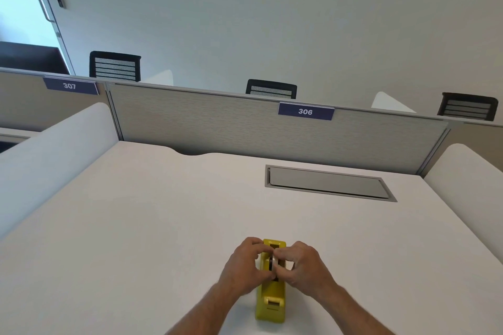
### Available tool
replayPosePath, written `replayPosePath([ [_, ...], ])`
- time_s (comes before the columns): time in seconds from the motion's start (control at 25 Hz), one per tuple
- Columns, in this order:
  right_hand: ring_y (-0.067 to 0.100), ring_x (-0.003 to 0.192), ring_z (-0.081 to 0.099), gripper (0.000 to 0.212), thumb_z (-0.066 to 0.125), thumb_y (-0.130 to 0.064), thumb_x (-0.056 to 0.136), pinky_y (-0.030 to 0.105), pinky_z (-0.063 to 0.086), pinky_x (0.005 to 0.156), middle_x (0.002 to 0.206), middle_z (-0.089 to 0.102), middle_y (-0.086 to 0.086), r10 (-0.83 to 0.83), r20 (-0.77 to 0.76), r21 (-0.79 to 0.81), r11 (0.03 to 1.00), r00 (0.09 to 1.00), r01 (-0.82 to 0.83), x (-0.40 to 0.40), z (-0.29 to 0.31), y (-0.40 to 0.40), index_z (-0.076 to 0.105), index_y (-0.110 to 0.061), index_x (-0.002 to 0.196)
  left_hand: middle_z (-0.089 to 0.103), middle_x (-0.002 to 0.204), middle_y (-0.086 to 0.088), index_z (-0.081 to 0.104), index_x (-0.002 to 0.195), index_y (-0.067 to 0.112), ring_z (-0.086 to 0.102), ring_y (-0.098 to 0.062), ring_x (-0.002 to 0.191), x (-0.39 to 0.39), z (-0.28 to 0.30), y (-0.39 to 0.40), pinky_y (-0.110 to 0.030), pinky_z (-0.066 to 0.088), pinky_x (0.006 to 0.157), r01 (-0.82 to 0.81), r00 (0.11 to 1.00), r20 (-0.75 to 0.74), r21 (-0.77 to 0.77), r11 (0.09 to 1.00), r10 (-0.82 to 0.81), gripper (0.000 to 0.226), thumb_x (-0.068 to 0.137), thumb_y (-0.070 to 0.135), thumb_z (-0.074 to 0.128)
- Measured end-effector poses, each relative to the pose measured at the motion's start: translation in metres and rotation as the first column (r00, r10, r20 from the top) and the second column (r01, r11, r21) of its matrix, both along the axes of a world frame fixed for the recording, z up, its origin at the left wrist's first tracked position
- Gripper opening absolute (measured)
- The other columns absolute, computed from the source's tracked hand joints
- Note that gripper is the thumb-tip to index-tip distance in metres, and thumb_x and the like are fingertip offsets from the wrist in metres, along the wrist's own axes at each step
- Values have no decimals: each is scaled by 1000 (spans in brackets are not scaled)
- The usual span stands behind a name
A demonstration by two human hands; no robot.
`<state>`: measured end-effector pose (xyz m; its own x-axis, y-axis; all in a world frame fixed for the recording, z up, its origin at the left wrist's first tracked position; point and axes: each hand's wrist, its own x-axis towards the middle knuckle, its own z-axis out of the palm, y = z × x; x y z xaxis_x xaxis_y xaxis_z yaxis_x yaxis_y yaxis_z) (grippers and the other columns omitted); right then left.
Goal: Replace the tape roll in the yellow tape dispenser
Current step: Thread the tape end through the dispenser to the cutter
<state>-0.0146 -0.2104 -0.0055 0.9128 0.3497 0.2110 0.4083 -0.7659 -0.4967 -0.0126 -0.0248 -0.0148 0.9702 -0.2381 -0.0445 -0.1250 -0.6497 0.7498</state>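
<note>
The yellow tape dispenser (270,304) stands on the white desk (152,226) near its front edge, lengthwise away from me. My left hand (246,266) and my right hand (303,266) close in from either side over its middle. The fingertips of both pinch a tape roll (272,264) with a dark core that sits in the dispenser's slot. Most of the roll is hidden by the fingers.
A grey cable hatch (326,182) is set into the desk at the back right. A fabric partition (217,122) labelled 306 closes off the far edge. White side panels (54,155) rise at the left and right. Black chairs stand beyond the partition.
</note>
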Motion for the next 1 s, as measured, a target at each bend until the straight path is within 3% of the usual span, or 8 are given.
replayPosePath([
  [0.16, 7, 82, 56, 17, 67, -32, 83, 20, 46, 66, 85, 75, -24, -22, -32, 43, 999, 999, 24, 7, 2, -6, 76, -39, 94, 48, 127, 16, 65, 114, 38, 56, -8, 105, 0, 2, -1, -21, 53, 86, 4, 1000, 17, 6, 1000, -4, 48, 70, 39, 84],
  [0.4, 5, 82, 54, 27, 67, -46, 76, 22, 50, 63, 81, 71, -20, 38, -13, -29, 999, 999, -39, 10, 0, -7, 73, -38, 100, 49, 125, 17, 66, 111, 37, 55, -5, 102, -2, 5, -2, -14, 49, 82, -7, 999, 36, -5, 1000, 7, 45, 69, 44, 82],
  [0.72, 7, 80, 56, 12, 65, -30, 82, 24, 50, 69, 80, 75, -19, 57, -6, -4, 998, 998, -57, 15, 2, -8, 76, -34, 86, 49, 126, 19, 63, 112, 40, 58, -7, 100, -5, 5, -5, -27, 56, 84, -25, 997, 69, 69, 997, 20, 47, 69, 53, 77],
  [1.0, 6, 80, 54, 16, 66, -41, 79, 20, 48, 67, 78, 73, -16, 81, -20, -32, 996, 996, -82, 15, 5, -9, 74, -32, 88, 49, 124, 21, 65, 110, 41, 57, -3, 97, -3, 5, -5, -28, 57, 83, -27, 996, 82, 58, 998, 22, 44, 69, 53, 75],
])
